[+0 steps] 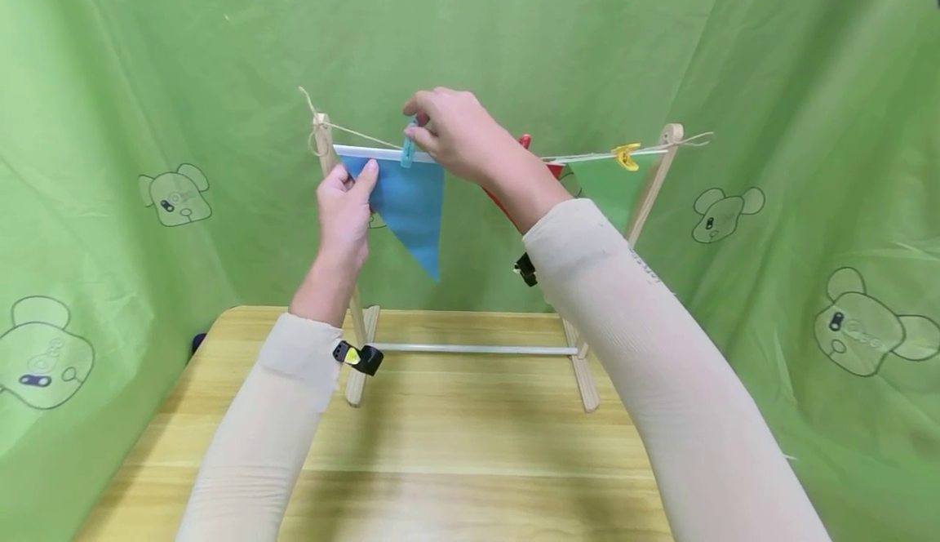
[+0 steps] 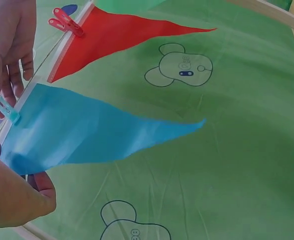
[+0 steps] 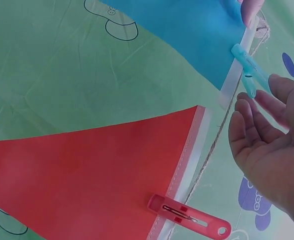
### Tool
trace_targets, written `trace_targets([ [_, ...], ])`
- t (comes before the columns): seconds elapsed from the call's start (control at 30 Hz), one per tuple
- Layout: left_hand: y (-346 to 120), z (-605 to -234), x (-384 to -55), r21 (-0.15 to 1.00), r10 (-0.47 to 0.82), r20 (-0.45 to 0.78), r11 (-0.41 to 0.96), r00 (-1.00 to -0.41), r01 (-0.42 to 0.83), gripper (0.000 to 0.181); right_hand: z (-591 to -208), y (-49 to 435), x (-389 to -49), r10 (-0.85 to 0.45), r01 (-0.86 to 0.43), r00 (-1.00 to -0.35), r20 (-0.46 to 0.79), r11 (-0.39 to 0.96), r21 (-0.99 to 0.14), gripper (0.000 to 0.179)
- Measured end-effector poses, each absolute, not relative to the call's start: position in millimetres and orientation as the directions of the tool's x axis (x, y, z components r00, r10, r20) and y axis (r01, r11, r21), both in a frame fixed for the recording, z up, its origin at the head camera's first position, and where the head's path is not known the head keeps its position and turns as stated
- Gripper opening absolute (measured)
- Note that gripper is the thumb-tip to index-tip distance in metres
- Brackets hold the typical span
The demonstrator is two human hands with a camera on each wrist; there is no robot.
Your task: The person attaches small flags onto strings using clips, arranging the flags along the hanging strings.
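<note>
A blue triangular flag (image 1: 411, 207) with a white top band hangs point down along the string. My left hand (image 1: 345, 207) pinches it by the upper left corner, thumb in front and fingers behind. A light-blue clothespin (image 1: 408, 146) sits over the band and string, right of that thumb. My right hand (image 1: 458, 134) has thumb and index finger at the clothespin's handles, which stand apart in the right wrist view; its other fingers curl loosely. Beside the blue flag hangs a red flag (image 3: 87, 175), clipped by a red clothespin (image 3: 189, 216); my right arm mostly hides it in the head view.
The string runs between two wooden posts (image 1: 654, 183), joined low down by a white bar (image 1: 470, 349). A green flag (image 1: 609, 191) hangs at the right with a yellow clothespin (image 1: 627, 157). The stand is on a wooden table (image 1: 470, 460); green printed cloth (image 1: 220, 60) surrounds it.
</note>
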State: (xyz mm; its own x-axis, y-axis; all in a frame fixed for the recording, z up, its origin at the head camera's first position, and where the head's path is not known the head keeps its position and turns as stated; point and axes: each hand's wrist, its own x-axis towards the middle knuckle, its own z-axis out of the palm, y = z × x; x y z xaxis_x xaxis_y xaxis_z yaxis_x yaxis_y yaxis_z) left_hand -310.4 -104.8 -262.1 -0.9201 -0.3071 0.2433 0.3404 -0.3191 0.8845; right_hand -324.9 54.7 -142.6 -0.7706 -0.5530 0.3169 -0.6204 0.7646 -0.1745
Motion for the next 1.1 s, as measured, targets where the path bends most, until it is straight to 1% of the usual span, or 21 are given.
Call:
trace_targets([
  [0.03, -104.7, -262.8, -310.2, 0.890, -0.307, 0.238, -0.312, -0.922, 0.334, 0.006, -142.6, 54.9, -324.2, -0.548, -0.615, -0.776, 0.312, 0.767, -0.183, 0.041],
  [0.23, -104.9, -267.9, -310.8, 0.906, -0.310, 0.202, -0.301, -0.929, 0.298, 0.017, -144.5, 57.2, -321.0, -0.528, -0.598, -0.793, 0.303, 0.768, -0.228, 0.045],
  [0.4, -104.8, -270.0, -310.2, 0.904, -0.308, 0.192, -0.315, -0.932, 0.290, 0.011, -146.2, 58.8, -318.8, -0.519, -0.588, -0.805, 0.289, 0.764, -0.265, 0.049],
  [0.47, -104.7, -270.9, -309.2, 0.904, -0.307, 0.191, -0.315, -0.933, 0.289, 0.016, -147.0, 59.4, -317.8, -0.516, -0.583, -0.809, 0.280, 0.764, -0.276, 0.050],
  [0.6, -105.2, -273.8, -306.9, 0.906, -0.303, 0.193, -0.311, -0.933, 0.288, 0.033, -149.2, 61.4, -316.3, -0.517, -0.587, -0.807, 0.286, 0.756, -0.291, 0.052],
  [0.73, -106.7, -277.1, -304.4, 0.908, -0.297, 0.197, -0.305, -0.934, 0.288, 0.042, -151.8, 64.9, -314.6, -0.521, -0.601, -0.795, 0.311, 0.742, -0.297, 0.054],
  [0.93, -108.8, -280.8, -297.9, 0.908, -0.301, 0.204, -0.297, -0.931, 0.295, 0.043, -156.7, 71.0, -306.4, -0.504, -0.607, -0.789, 0.352, 0.729, -0.316, 0.059],
  [1.1, -110.1, -284.2, -289.9, 0.903, -0.319, 0.233, -0.280, -0.919, 0.326, 0.044, -168.4, 80.5, -295.7, -0.485, -0.648, -0.751, 0.448, 0.672, -0.358, 0.060],
])
